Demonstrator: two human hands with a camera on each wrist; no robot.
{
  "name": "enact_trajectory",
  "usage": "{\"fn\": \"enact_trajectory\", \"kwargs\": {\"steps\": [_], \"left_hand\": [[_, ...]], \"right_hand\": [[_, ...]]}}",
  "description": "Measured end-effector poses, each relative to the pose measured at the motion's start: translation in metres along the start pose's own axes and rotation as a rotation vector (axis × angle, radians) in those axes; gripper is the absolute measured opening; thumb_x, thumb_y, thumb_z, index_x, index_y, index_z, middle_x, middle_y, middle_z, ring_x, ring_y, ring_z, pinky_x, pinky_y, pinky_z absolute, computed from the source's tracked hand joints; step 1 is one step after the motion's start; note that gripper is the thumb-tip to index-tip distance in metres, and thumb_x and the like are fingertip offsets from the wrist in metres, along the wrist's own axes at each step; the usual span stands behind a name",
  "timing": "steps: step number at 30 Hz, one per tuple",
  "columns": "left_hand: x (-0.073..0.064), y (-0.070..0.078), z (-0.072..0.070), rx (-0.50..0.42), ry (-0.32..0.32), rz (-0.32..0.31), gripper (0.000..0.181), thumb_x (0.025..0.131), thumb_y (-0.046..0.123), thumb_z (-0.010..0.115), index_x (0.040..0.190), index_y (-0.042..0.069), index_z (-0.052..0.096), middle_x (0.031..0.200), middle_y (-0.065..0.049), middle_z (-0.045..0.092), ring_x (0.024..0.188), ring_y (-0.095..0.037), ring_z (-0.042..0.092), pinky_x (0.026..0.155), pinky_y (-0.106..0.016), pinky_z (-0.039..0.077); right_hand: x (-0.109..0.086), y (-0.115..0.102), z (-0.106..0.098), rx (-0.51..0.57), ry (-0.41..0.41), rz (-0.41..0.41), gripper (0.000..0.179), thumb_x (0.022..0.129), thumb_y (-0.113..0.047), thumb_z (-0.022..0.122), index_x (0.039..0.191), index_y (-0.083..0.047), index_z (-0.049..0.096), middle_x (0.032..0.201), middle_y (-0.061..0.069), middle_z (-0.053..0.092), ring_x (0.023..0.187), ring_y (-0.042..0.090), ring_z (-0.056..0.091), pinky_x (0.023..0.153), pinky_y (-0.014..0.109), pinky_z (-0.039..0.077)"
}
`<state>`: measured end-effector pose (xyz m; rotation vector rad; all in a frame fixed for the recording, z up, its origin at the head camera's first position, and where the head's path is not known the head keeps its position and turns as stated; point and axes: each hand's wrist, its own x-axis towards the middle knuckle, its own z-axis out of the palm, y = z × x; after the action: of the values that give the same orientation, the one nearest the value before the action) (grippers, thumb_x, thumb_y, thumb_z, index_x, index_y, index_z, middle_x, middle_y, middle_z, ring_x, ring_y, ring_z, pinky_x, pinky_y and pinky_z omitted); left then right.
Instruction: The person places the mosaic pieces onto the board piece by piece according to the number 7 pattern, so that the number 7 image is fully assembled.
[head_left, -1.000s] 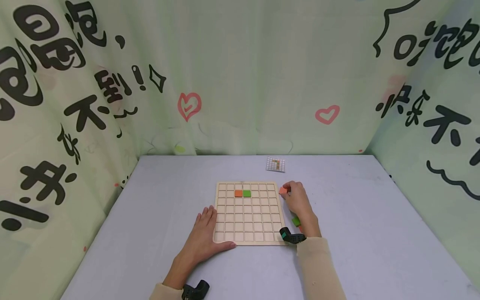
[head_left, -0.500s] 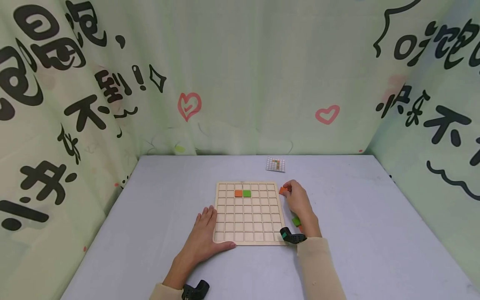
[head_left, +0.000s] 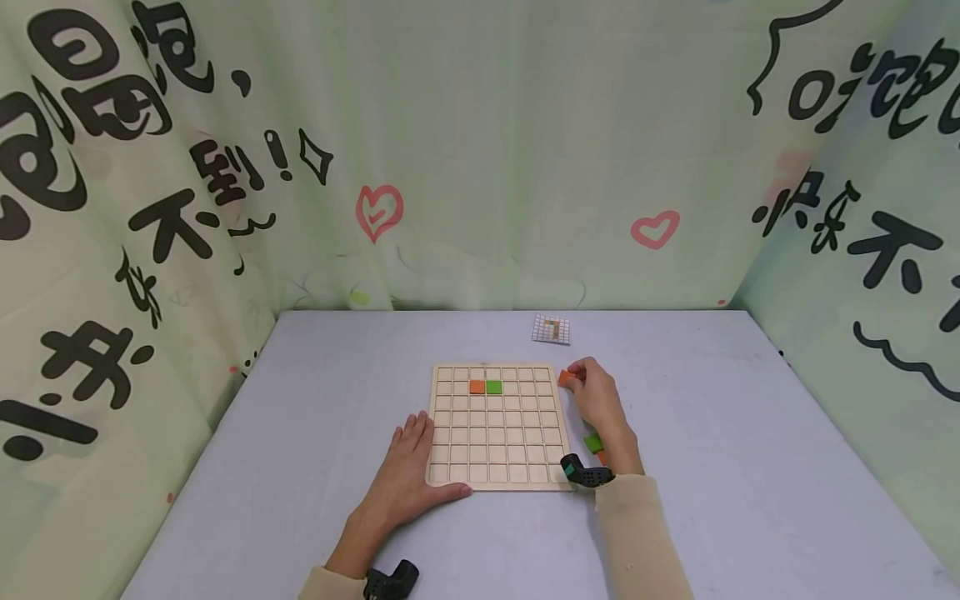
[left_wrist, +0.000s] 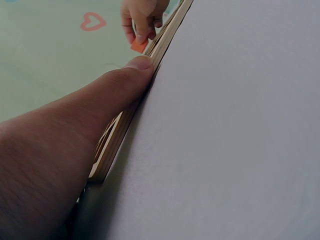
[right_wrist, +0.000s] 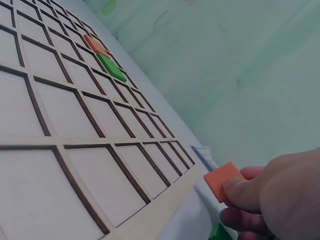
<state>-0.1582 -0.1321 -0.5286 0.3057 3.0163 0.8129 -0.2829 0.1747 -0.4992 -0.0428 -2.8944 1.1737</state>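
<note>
My right hand (head_left: 597, 398) pinches an orange square tile (right_wrist: 221, 181) between thumb and fingers, just off the right edge of a wooden grid board (head_left: 517, 429). The thumb lies flat on the tile's face in the right wrist view. My left hand (head_left: 408, 467) rests at the board's lower left corner, fingers straight along the left side and thumb (left_wrist: 135, 72) on the front rim. Set in the grid's second row from the back are another orange tile (head_left: 477, 387) and, right beside it, a green tile (head_left: 493, 387).
On the table to the board's right, partly behind my right wrist, lie another green tile (head_left: 592, 442) and an orange piece (head_left: 602, 457). A small card (head_left: 551, 328) with a printed grid pattern sits behind the board. Curtains (head_left: 480, 167) enclose the table's back and sides.
My right hand has risen slightly toward the back, and the pinched orange tile has tilted and shifted a little with it. The left hand and the board have stayed put.
</note>
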Motion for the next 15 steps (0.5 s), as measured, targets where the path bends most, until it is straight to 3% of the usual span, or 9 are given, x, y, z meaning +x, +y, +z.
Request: {"fn": "enact_trajectory", "kwargs": {"steps": [15], "left_hand": [[-0.0004,0.0004,-0.0001,-0.005,-0.002,-0.002,0.122,0.072,0.074,0.072,0.155,-0.005,0.029,0.165,-0.022,0.024,0.156,-0.036,0.018,0.128,-0.052,0.017]], "right_hand": [[-0.0007,-0.0045,0.0012,0.029,0.005,-0.033,0.025,0.104,-0.012,0.053,0.125,0.000,0.055,0.116,0.021,0.063,0.100,0.030,0.059,0.084,0.042,0.052]]}}
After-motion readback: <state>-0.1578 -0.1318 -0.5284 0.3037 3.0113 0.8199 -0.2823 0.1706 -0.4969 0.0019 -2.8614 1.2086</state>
